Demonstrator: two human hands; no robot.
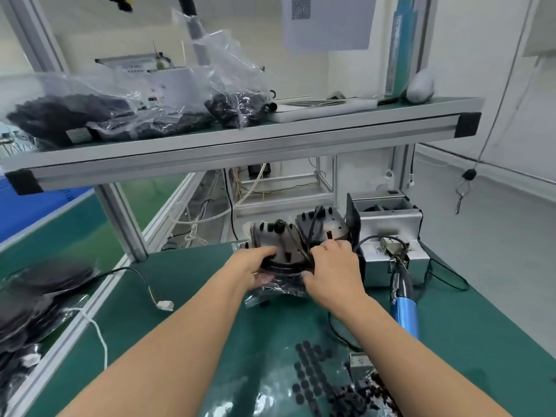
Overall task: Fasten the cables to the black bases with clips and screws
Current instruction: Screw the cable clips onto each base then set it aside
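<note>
Left grip (255,267) curled round black base (282,254) left edge, right grip (331,266) curled on its right edge beside cable (311,228), base tilted above far tabletop (195,281), blue screwdriver (404,314) just right

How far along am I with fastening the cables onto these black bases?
Done: hard to confirm; the rear base already carries a cable, screws unreadable. In hand: left hand and right hand grip the front base, the front cable lying across it. Left: the blue screwdriver lies untouched at the right, small black parts wait nearby, and a loose cable with a white plug lies apart.
</note>
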